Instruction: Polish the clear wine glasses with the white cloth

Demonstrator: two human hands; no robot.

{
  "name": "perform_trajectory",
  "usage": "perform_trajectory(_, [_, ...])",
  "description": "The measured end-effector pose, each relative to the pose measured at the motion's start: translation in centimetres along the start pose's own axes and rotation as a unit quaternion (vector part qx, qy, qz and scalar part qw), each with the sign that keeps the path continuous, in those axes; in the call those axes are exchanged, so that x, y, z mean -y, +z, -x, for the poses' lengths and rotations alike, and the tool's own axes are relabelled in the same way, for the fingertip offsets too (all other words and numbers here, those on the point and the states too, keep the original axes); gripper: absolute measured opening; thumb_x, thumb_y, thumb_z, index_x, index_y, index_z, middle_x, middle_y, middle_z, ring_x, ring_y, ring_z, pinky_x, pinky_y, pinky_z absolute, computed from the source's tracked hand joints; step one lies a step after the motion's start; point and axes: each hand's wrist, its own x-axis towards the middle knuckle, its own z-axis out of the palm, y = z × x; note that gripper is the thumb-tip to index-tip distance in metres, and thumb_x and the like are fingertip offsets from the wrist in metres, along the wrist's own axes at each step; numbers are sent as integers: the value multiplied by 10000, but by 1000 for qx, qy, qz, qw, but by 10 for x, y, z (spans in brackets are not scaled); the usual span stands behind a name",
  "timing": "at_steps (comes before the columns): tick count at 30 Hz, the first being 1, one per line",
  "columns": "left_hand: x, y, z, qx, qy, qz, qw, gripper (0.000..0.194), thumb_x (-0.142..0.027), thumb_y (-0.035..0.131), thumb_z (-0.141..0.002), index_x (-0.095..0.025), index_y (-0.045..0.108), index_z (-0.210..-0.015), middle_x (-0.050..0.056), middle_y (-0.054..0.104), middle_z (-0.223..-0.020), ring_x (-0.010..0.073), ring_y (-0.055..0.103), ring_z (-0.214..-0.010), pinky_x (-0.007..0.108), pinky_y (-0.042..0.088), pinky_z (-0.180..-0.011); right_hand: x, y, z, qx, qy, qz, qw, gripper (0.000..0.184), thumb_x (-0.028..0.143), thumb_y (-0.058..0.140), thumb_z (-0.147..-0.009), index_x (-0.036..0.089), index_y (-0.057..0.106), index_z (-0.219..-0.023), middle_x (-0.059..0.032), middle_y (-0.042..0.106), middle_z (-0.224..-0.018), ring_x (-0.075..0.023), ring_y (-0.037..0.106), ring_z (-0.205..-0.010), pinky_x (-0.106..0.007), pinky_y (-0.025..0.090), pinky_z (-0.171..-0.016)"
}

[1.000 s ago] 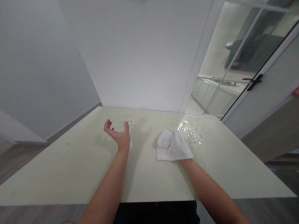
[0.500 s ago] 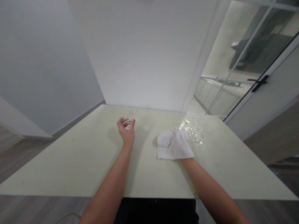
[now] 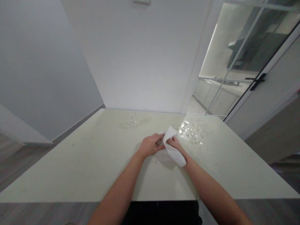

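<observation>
My left hand (image 3: 150,145) is closed around a clear glass (image 3: 160,143), partly hidden by the fingers and a cloth. My right hand (image 3: 174,143) grips the white cloth (image 3: 174,153) just to the right, one part folded up over its fingers and another hanging below the glass. The two hands are close together above the middle of the table. Farther back and to the left, a clear stemmed glass (image 3: 133,120) stands on the tabletop, apart from both hands.
Several clear stemmed glasses (image 3: 194,132) stand clustered to the right of the cloth on the pale table (image 3: 93,162). A white wall (image 3: 145,68) rises behind the table's far edge. A glass-paned door with a black handle (image 3: 257,82) is at the right.
My left hand has come from the glass at the back left, toward me and rightward to the cloth. That glass now stands free. The cloth, earlier draped over my right hand, is folded up.
</observation>
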Motion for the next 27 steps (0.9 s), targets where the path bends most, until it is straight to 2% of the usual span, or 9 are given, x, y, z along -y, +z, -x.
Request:
perform_trajectory(4, [4, -2, 0, -35, 2, -25, 999, 616, -359, 688, -793, -243, 511, -1372, 79, 681, -1067, 238, 635, -972, 361, 453, -901, 0, 4, -4, -49, 149, -246, 956, 420, 496, 668, -770, 167, 629, -1029, -82, 738, -941, -228, 703, -790, -337, 576, -710])
perform_trajectory(7, [4, -2, 2, -58, -10, -1, 998, 341, -346, 614, -829, -227, 639, -1148, 54, 681, -898, 207, 635, -840, 332, 469, -820, -1, 3, -5, -71, 187, -286, 937, 411, 547, 648, -773, 177, 617, -948, -65, 729, -856, -222, 693, -728, -340, 573, -684])
perform_trajectory(9, [3, 0, 2, -64, -29, 48, 996, 220, -402, 561, -856, -216, 670, -901, 27, 629, -732, 177, 600, -702, 298, 465, -708, 0, 0, -4, -68, 171, -266, 946, 408, 530, 694, -747, 187, 610, -951, -47, 724, -853, -211, 687, -728, -330, 567, -688])
perform_trajectory(11, [4, 4, -1, -81, -81, 149, 982, 351, -489, 477, -887, -202, 619, -744, 5, 545, -607, 155, 545, -593, 273, 437, -599, 2, -2, -2, -65, 128, -205, 968, 466, 481, 768, -692, 188, 605, -1016, -48, 725, -923, -206, 686, -791, -328, 562, -737])
perform_trajectory(14, [7, 9, -8, -104, -219, 338, 909, 530, -636, 325, -897, -192, 565, -736, -28, 443, -509, 131, 452, -447, 241, 346, -438, 7, -5, 2, -43, 34, -93, 994, 627, 401, 847, -610, 186, 585, -1137, -70, 708, -1084, -215, 669, -949, -338, 538, -866])
perform_trajectory(16, [10, 9, -11, -105, -268, 401, 870, 585, -706, 314, -867, -185, 562, -774, -39, 439, -503, 117, 414, -398, 229, 303, -391, 10, -5, 2, -31, 4, -65, 997, 666, 387, 853, -604, 186, 575, -1174, -79, 695, -1135, -219, 657, -1001, -342, 527, -903])
perform_trajectory(18, [10, 6, -11, -110, -244, 398, 878, 567, -705, 372, -856, -179, 581, -827, -27, 501, -564, 109, 443, -428, 225, 335, -411, 10, -3, 1, -39, 21, -90, 995, 626, 412, 824, -643, 185, 575, -1170, -83, 698, -1134, -218, 662, -1000, -345, 533, -896])
perform_trajectory(23, [0, 0, -3, -157, -90, 237, 954, 328, -518, 590, -830, -197, 623, -890, 29, 632, -845, 131, 561, -699, 248, 465, -652, 2, 4, -4, -68, 124, -213, 967, 485, 533, 673, -774, 188, 597, -1108, -92, 719, -1088, -220, 691, -947, -361, 555, -862])
perform_trajectory(27, [1, 5, -4, -127, -91, 221, 963, 332, -498, 541, -862, -189, 618, -767, 14, 598, -731, 128, 504, -637, 250, 429, -620, 1, 2, -1, -48, 128, -179, 974, 479, 533, 698, -754, 179, 604, -1061, -94, 721, -1036, -225, 687, -913, -368, 550, -846])
